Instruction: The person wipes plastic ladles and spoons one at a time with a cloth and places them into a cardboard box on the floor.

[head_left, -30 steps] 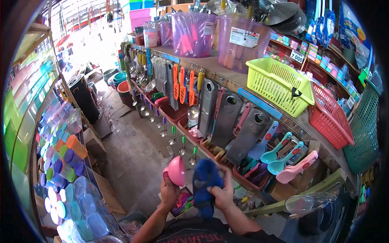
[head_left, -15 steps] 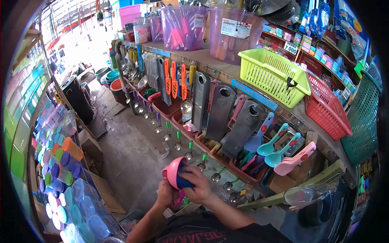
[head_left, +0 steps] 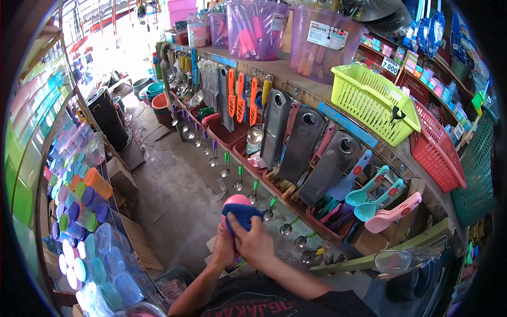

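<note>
A pink, rounded, bowl-like plastic item (head_left: 237, 199) is held up in front of my body, its lower part hidden behind my hands. My left hand (head_left: 224, 247) is closed around its near left side. In my right hand (head_left: 254, 242) is a dark blue cloth (head_left: 242, 215), spread over the pink item and pressed against it with the fingers. Some pink shows low between my wrists, too covered to make out.
To the right, a shelf carries purple tubs (head_left: 325, 45), a yellow-green basket (head_left: 372, 103) and a red basket (head_left: 435, 150). Orange-handled knives (head_left: 241, 98), ladles (head_left: 369, 203) and small strainers hang along its front. Lidded plastic jars (head_left: 95, 185) crowd the left side.
The pink item has turned so its open side no longer shows. The blue cloth has moved from inside it to its outer face. My view has shifted slightly left.
</note>
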### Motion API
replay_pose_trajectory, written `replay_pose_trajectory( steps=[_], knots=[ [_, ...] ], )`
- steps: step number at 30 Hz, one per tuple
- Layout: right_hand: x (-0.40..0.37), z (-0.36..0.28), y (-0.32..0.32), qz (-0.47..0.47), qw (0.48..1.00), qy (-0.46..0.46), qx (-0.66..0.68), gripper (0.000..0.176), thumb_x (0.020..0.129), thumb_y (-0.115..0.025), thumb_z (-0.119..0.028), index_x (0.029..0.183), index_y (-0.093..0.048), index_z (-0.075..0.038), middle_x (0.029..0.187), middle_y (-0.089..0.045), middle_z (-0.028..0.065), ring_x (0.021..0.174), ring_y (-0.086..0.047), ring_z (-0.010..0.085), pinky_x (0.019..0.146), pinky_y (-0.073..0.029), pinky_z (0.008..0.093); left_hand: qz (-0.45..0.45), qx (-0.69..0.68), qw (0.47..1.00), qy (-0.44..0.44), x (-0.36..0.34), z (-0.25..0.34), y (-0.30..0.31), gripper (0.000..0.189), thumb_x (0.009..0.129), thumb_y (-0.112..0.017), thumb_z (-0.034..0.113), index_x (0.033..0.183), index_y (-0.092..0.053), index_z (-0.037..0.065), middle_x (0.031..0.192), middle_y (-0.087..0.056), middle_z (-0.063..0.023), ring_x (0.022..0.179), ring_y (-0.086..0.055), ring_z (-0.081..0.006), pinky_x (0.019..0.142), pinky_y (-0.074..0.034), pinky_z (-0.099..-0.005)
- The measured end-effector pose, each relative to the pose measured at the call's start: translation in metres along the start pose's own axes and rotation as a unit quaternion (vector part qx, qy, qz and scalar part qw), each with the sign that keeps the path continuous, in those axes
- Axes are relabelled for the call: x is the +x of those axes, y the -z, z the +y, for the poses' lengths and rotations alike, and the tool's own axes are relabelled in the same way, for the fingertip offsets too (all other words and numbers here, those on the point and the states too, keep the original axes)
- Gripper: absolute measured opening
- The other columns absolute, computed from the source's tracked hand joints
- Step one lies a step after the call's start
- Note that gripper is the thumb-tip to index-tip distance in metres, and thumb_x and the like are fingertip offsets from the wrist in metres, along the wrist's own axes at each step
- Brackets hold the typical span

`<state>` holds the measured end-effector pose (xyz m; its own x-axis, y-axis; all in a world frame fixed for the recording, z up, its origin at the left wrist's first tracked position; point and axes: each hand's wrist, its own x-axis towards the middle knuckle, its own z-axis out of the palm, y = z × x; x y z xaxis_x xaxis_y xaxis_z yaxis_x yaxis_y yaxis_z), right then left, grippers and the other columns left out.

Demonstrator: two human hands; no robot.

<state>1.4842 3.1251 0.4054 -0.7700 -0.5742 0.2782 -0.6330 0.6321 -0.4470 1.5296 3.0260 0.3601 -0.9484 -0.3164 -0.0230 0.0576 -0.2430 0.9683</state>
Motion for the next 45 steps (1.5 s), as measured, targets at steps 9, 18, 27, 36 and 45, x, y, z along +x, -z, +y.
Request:
replay_pose_trajectory(
  steps=[9, 18, 27, 36, 45],
  knots=[
    [0.008, 0.015, 0.016, 0.062, 0.997, 0.007, 0.045, 0.047, 0.073, -0.062, -0.022, 0.119, -0.053, -0.022, 0.095, -0.045, 0.0162, 0.074, -0.057, 0.034, 0.059, -0.05, 0.0423, 0.016, 0.005, 1.0, 0.005, -0.002, -0.016, 0.006, 0.06, 0.09, -0.022, 0.057, 0.113, -0.035, 0.003, 0.095, -0.056, -0.0122, 0.082, -0.058, -0.0226, 0.068, -0.047, -0.0327],
    [0.02, 0.035, 0.009, 0.007, 0.968, 0.046, 0.247, 0.059, 0.072, -0.061, -0.019, 0.128, -0.043, -0.012, 0.1, -0.05, 0.0166, 0.089, -0.054, 0.0349, 0.075, -0.047, 0.039, 0.024, 0.252, 0.967, -0.018, -0.003, -0.006, 0.013, 0.063, 0.089, -0.024, 0.058, 0.111, -0.031, 0.0, 0.088, -0.055, -0.0191, 0.08, -0.058, -0.0338, 0.067, -0.044, -0.0398],
    [0.006, 0.043, -0.019, -0.087, 0.951, 0.107, 0.276, 0.056, 0.072, -0.064, -0.017, 0.124, -0.044, -0.006, 0.097, -0.051, 0.0168, 0.09, -0.054, 0.0353, 0.077, -0.045, 0.0384, 0.085, 0.267, 0.952, -0.121, -0.005, -0.005, 0.014, 0.071, 0.084, -0.032, 0.063, 0.116, -0.029, -0.001, 0.092, -0.052, -0.0224, 0.086, -0.055, -0.0384, 0.074, -0.042, -0.0423],
    [0.006, 0.027, 0.0, -0.119, 0.956, 0.087, 0.254, 0.056, 0.071, -0.057, -0.009, 0.124, -0.043, -0.012, 0.099, -0.05, 0.017, 0.091, -0.053, 0.0367, 0.077, -0.045, 0.0396, 0.03, 0.32, 0.93, -0.178, 0.007, -0.003, 0.028, 0.069, 0.084, -0.039, 0.06, 0.118, -0.031, 0.0, 0.102, -0.048, -0.0205, 0.094, -0.051, -0.0333, 0.081, -0.04, -0.0403],
    [-0.043, 0.037, -0.017, -0.323, 0.941, 0.062, 0.081, 0.057, 0.07, -0.054, -0.012, 0.125, -0.045, -0.02, 0.097, -0.048, 0.0151, 0.088, -0.055, 0.0372, 0.074, -0.046, 0.0453, 0.178, -0.032, 0.983, -0.033, 0.02, 0.008, 0.032, 0.035, 0.086, -0.057, 0.028, 0.105, -0.036, 0.007, 0.081, -0.045, -0.0022, 0.066, -0.046, -0.0096, 0.058, -0.042, -0.0268]
  ],
)
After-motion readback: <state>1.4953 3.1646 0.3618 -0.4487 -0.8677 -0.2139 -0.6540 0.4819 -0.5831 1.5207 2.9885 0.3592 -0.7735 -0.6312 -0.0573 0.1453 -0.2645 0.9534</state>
